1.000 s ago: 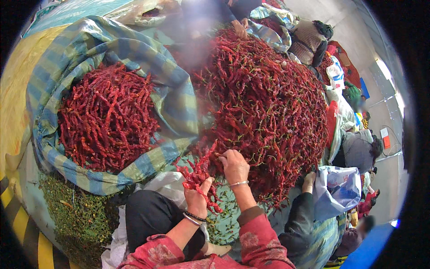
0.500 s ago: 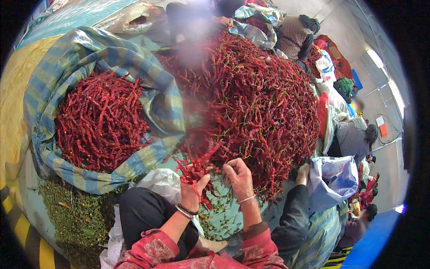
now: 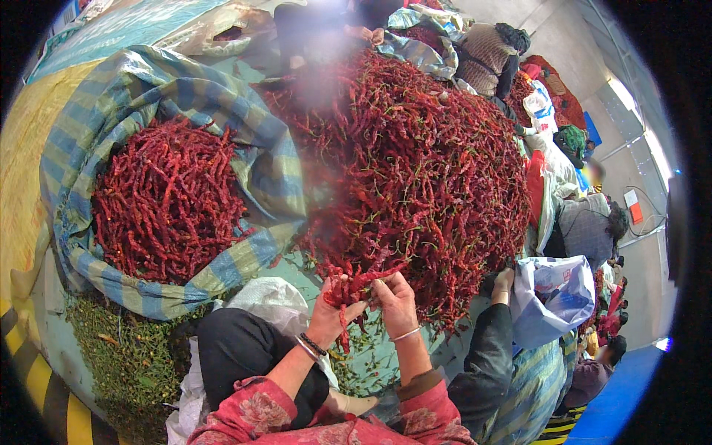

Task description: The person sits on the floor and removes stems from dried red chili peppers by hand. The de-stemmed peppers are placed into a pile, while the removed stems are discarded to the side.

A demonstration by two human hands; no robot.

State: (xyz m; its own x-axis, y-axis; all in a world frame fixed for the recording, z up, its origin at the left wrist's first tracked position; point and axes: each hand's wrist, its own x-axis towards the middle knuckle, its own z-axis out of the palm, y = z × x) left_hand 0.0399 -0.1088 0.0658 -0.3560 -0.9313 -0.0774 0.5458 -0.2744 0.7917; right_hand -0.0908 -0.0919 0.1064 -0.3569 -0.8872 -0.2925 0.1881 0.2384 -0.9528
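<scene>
My left hand [image 3: 327, 320] is closed around a small bunch of red chili peppers [image 3: 338, 291], some poking out past the fingers and one hanging below. My right hand [image 3: 398, 305] pinches the end of a single long chili pepper [image 3: 368, 279] that stretches across from the left hand. Both hands are at the near edge of a large heap of red chilies with green stems [image 3: 437, 170]. To the left, a blue-and-beige checked woven sack [image 3: 280, 167] stands with its mouth rolled back, full of red chilies [image 3: 170, 200].
Green stems [image 3: 122, 356] lie piled at the lower left, with others scattered below my hands. A white plastic sack [image 3: 271, 300] is beside my dark-trousered knee [image 3: 241, 345]. Close on the right are another person's sleeve [image 3: 486, 348] and a white bag [image 3: 552, 304]. More people sit around the heap.
My hands have come closer together, the left shifting slightly right and down. A chili now spans between them, its end in my right fingers.
</scene>
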